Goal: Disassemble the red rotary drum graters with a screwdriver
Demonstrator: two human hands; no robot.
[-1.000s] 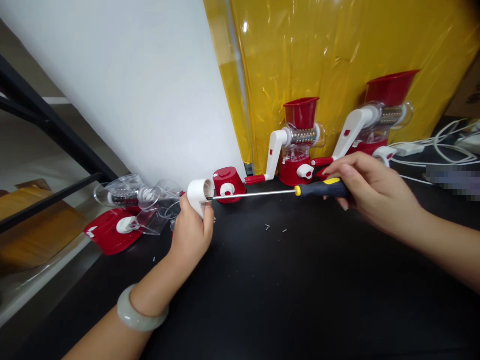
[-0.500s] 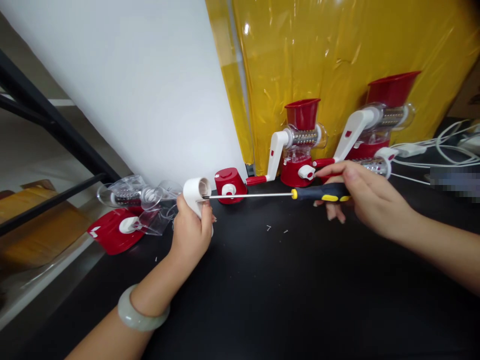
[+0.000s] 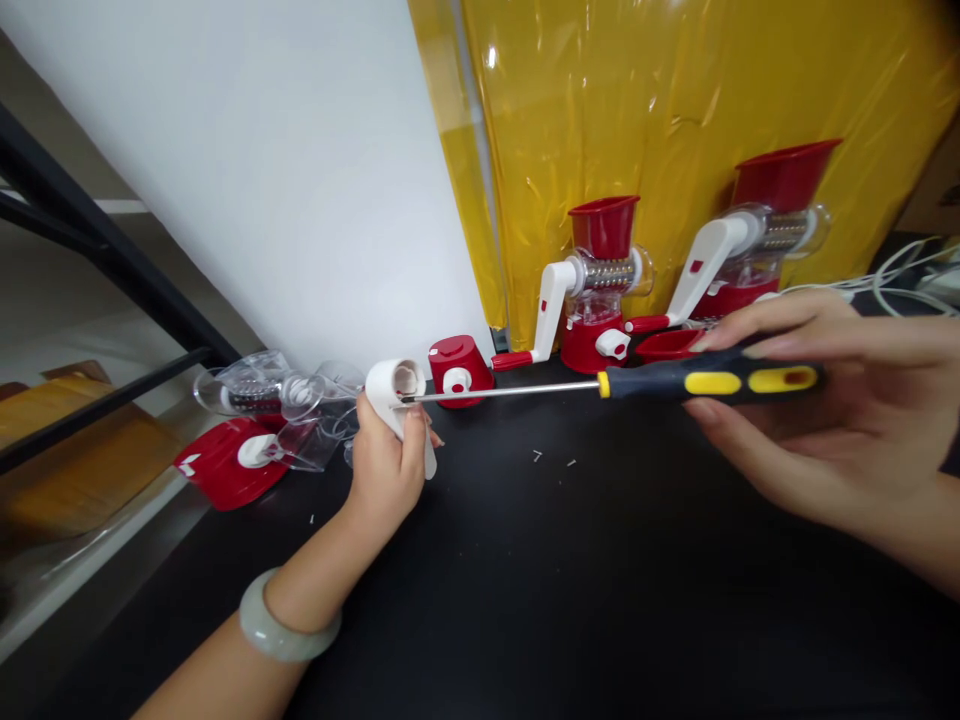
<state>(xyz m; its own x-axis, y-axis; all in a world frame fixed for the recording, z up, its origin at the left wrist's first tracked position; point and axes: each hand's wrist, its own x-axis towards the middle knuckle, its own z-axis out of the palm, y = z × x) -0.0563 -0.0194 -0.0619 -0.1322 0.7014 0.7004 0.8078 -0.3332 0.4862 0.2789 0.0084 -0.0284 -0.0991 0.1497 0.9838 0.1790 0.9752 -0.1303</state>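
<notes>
My left hand [image 3: 388, 452], with a pale bangle on its wrist, is closed around a white crank handle [image 3: 382, 385] whose round socket end faces right. My right hand [image 3: 832, 430] grips a screwdriver [image 3: 660, 382] by its dark blue and yellow handle, thumb below and fingers above. The long metal shaft lies nearly level, and its tip meets the crank handle at the edge of the socket, beside my left thumb. Whether a screw sits at the tip is too small to tell. Behind the shaft stands a small red base [image 3: 461, 372] with a white knob.
Two assembled red rotary graters [image 3: 600, 290] stand along the back right. At left lies another red grater base [image 3: 232, 465] among clear plastic parts [image 3: 315, 425]. Several small screws [image 3: 571, 463] lie on the black table [image 3: 525, 600]. White cables [image 3: 892, 280] run at far right.
My right hand has shifted right and nearer, from the front of the screwdriver's handle to a grip farther back. The crank handle in my left hand has tilted slightly.
</notes>
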